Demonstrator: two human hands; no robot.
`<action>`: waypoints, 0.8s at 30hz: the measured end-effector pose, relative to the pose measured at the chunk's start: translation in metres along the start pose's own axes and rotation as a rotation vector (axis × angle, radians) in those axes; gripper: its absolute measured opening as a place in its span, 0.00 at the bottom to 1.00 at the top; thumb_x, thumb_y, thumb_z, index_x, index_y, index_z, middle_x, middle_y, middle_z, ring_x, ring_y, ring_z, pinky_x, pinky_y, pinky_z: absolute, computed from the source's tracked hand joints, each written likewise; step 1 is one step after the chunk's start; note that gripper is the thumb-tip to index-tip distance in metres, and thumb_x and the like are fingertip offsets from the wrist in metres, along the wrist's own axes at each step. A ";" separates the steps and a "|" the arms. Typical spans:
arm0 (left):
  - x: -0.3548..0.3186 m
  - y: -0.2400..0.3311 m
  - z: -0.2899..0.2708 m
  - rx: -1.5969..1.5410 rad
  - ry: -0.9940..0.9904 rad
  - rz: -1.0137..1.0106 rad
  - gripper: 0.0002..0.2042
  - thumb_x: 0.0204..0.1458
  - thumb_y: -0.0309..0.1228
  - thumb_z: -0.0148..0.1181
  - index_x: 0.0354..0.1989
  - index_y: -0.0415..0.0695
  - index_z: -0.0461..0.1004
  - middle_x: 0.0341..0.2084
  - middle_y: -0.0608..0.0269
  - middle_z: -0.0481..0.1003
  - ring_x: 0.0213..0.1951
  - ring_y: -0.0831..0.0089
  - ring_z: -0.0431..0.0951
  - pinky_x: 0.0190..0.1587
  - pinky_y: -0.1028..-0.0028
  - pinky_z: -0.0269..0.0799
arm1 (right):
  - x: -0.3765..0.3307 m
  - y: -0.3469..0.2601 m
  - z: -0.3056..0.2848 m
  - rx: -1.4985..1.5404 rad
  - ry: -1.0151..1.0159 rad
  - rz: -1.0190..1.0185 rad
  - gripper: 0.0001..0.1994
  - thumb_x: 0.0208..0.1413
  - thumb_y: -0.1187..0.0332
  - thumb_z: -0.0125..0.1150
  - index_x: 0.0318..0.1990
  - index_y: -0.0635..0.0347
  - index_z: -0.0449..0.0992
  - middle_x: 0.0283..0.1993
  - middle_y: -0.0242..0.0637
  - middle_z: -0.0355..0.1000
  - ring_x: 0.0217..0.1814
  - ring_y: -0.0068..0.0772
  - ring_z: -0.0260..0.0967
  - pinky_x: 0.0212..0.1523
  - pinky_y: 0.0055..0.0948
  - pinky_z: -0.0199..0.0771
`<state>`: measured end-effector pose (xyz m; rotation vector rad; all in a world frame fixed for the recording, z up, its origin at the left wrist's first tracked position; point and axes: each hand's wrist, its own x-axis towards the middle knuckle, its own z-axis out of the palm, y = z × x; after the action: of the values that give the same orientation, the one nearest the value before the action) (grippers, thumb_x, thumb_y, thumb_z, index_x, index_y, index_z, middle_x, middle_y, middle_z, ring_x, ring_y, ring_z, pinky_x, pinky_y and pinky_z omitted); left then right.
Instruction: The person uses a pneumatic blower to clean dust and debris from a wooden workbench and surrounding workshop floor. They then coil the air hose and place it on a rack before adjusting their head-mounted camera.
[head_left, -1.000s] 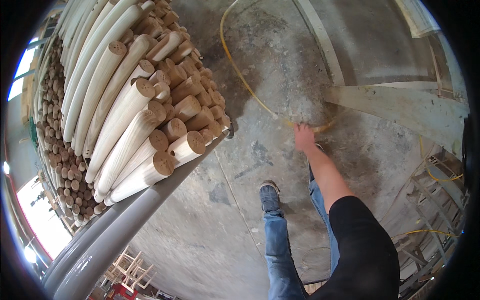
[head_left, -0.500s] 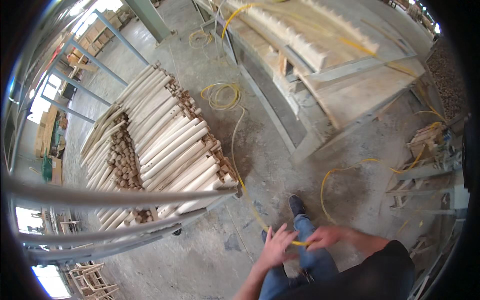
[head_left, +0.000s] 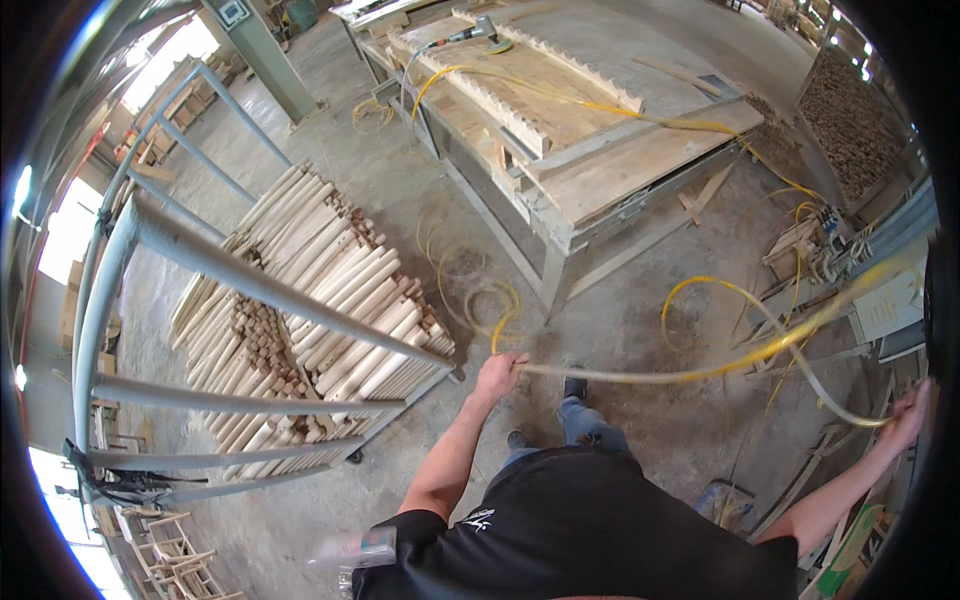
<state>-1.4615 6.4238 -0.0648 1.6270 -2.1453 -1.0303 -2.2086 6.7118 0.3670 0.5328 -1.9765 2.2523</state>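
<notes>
Low and left of centre, my left hand (head_left: 497, 379) is closed round a yellow hose (head_left: 640, 377), with part of the hose dangling toward the floor beside it. The hose stretches across in front of me, partly smeared by motion. At the far right, my right hand (head_left: 907, 414) is raised out to the side with its fingers wrapped round another part of the same hose. Between the hands the hose sags and crosses itself in a loose loop. More of it lies in blurred coils on the concrete just beyond my left hand.
To the left stands a grey metal rail cart (head_left: 255, 292) stacked with pale turned wooden poles (head_left: 320, 245). Ahead is a large workbench (head_left: 620, 180) carrying notched wooden strips, another hose and a disc sander (head_left: 490, 33). Grey machinery (head_left: 890, 310) crowds the right side.
My hands were close together in front of my legs with a short piece of hose; now they are spread wide, the right one far out, with the hose drawn between them.
</notes>
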 end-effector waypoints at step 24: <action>0.400 0.171 -0.350 -0.204 -0.017 0.561 0.11 0.63 0.33 0.60 0.47 0.40 0.80 0.38 0.56 0.82 0.42 0.71 0.82 0.46 0.70 0.78 | -0.345 0.379 0.292 -0.755 -1.023 0.733 0.13 0.56 0.61 0.62 0.27 0.63 0.80 0.21 0.36 0.75 0.18 0.27 0.71 0.19 0.26 0.68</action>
<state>-1.5185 5.9451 0.2171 0.8487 -2.2228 -1.0291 -1.9424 6.4223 -0.0727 1.1031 -3.7458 1.1924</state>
